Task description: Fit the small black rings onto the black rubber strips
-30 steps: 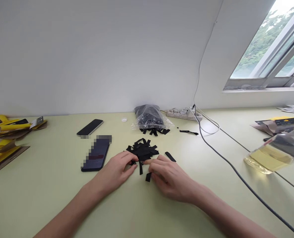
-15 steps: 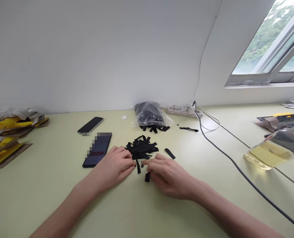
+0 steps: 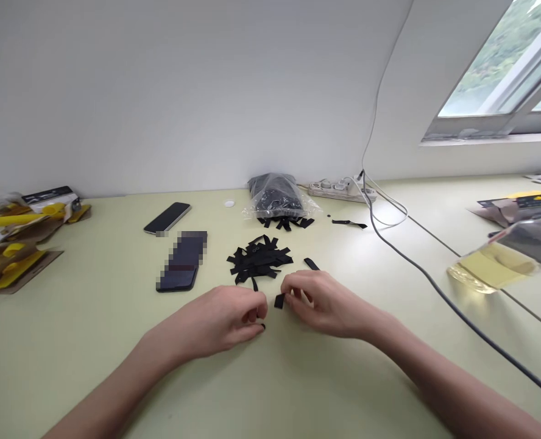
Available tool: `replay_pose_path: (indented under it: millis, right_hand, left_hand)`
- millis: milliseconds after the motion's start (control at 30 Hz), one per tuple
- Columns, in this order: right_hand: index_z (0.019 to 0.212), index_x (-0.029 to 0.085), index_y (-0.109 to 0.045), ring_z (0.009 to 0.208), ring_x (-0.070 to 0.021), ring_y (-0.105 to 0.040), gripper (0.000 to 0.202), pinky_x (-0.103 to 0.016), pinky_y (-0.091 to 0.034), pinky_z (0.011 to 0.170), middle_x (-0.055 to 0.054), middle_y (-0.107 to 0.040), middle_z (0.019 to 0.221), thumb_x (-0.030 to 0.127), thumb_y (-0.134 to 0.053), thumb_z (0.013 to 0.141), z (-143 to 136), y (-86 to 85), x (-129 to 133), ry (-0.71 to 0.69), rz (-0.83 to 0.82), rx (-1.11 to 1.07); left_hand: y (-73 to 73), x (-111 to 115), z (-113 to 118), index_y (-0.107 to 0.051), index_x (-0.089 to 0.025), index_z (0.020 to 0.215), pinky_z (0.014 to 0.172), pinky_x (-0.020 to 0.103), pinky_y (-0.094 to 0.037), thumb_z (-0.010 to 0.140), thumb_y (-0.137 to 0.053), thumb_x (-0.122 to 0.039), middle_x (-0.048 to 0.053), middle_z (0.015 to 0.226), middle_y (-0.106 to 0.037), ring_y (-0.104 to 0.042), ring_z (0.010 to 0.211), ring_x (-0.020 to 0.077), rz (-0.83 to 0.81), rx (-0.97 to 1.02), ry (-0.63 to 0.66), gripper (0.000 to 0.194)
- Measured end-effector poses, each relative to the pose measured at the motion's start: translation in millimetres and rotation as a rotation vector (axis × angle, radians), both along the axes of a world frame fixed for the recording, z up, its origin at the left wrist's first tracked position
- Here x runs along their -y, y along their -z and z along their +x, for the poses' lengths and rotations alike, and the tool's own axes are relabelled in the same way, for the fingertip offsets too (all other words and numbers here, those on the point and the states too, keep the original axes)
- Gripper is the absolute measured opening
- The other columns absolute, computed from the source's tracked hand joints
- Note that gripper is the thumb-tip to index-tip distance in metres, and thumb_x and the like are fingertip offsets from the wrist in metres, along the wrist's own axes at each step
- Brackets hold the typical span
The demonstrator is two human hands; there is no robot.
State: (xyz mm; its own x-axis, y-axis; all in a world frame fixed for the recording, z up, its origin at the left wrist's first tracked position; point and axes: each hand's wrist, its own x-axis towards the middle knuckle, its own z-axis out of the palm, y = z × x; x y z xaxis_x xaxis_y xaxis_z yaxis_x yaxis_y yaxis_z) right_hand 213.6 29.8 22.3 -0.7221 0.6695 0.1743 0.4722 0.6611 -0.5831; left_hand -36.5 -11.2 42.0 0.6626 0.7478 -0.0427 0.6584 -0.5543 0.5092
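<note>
At the far left, yellow items in cardboard packs (image 3: 21, 268) lie on the pale green table (image 3: 92, 329). Next come two phones, the farther one (image 3: 167, 217) and the nearer one (image 3: 178, 277), both where they lay half a second ago, with a small white disc (image 3: 229, 203) just beyond.

The left hand (image 3: 227, 315) has come away from the heap's edge and now rests nearer the person. Its fingers are curled, and a small black bit (image 3: 264, 327) shows at the thumb tip; I can't tell whether it is gripped. Beyond that hand sits the heap of black strips (image 3: 259, 259), much as before, one strip trailing toward the knuckles. Behind it, a clear bag (image 3: 275, 195) has more black strips at its mouth.

The right hand (image 3: 320, 302) has thumb and finger pinched on a short black strip (image 3: 279, 301). Its forefinger, stretched toward a little black ring half a second ago, is drawn back now, and the pinched strip has shifted away from the person. A loose strip (image 3: 311, 264) lies just past the knuckles. Farther right are a power strip (image 3: 339, 191), a grey cable (image 3: 423, 278) and a bottle of yellowish liquid (image 3: 494, 271), all unmoved.
</note>
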Motion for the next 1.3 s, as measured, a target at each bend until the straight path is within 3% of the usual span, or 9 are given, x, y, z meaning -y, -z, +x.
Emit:
replay_pose_path:
  millis: [200, 333, 567, 733, 1000, 1300]
  right_hand:
    - [0.088, 0.021, -0.065, 0.057, -0.0115, -0.047, 0.019, -0.024, -0.036, 0.052, 0.002, -0.058, 0.066, 0.03, -0.052, 0.098, 1.9, 8.4, -7.1, 0.137, -0.312, -0.122]
    - [0.091, 0.02, -0.067, 0.059, -0.0119, -0.051, 0.021, -0.024, -0.039, 0.053, 0.001, -0.059, 0.068, 0.036, -0.056, 0.097, -1.2, 15.5, -8.4, 0.156, -0.455, -0.214]
    - [0.094, 0.02, -0.067, 0.062, -0.0128, -0.052, 0.02, -0.024, -0.04, 0.054, 0.0, -0.06, 0.072, 0.038, -0.058, 0.098, -0.3, 10.3, -6.1, 0.108, -0.507, -0.216]
    - [0.096, 0.02, -0.07, 0.058, -0.0111, -0.047, 0.02, -0.024, -0.038, 0.053, 0.001, -0.057, 0.068, 0.036, -0.059, 0.098, -4.7, 13.2, -2.2, 0.027, -0.535, -0.266]
    - [0.094, 0.02, -0.067, 0.071, -0.0144, -0.06, 0.014, -0.026, -0.044, 0.061, -0.003, -0.07, 0.082, 0.034, -0.067, 0.095, -15.7, 29.5, -1.9, 0.127, -0.527, -0.501]
    - [0.088, 0.019, -0.061, 0.072, -0.0148, -0.06, 0.019, -0.026, -0.044, 0.062, -0.002, -0.066, 0.079, 0.036, -0.069, 0.093, -15.1, 27.2, -6.7, 0.166, -0.545, -0.539]
  left_hand:
    - [0.3, -5.2, -8.3, -0.068, -0.029, 0.113, 0.07, 0.026, -0.043, 0.101, -0.051, -0.019, -0.001, 0.087, -0.07, -0.064, 0.079, 0.0163, 0.054, -0.014, 0.001, 0.023]
    - [4.2, -8.8, -9.6, -0.073, -0.028, 0.104, 0.069, 0.025, -0.043, 0.102, -0.053, -0.021, 0.0, 0.09, -0.069, -0.064, 0.079, 0.0151, 0.054, -0.04, 0.037, 0.022]
    - [13.2, -15.4, -9.9, -0.076, -0.025, 0.104, 0.077, 0.027, -0.047, 0.102, -0.053, -0.022, 0.001, 0.096, -0.074, -0.067, 0.087, 0.0159, 0.079, 0.001, -0.02, 0.023]
    - [21.8, -20.5, -5.9, -0.075, -0.022, 0.106, 0.087, 0.029, -0.048, 0.104, -0.049, -0.025, 0.004, 0.107, -0.074, -0.067, 0.098, 0.0189, 0.106, 0.079, -0.16, 0.026]
    - [31.5, -14.2, 23.6, -0.077, -0.021, 0.104, 0.076, 0.026, -0.052, 0.096, -0.066, -0.042, 0.004, 0.097, -0.079, -0.072, 0.088, 0.0189, -0.311, 0.615, -0.481, 0.025]
    - [32.1, -13.2, 29.0, -0.08, -0.017, 0.106, 0.087, 0.029, -0.055, 0.09, -0.074, -0.041, 0.007, 0.098, -0.079, -0.072, 0.096, 0.0209, -0.427, 0.784, -0.514, 0.03]
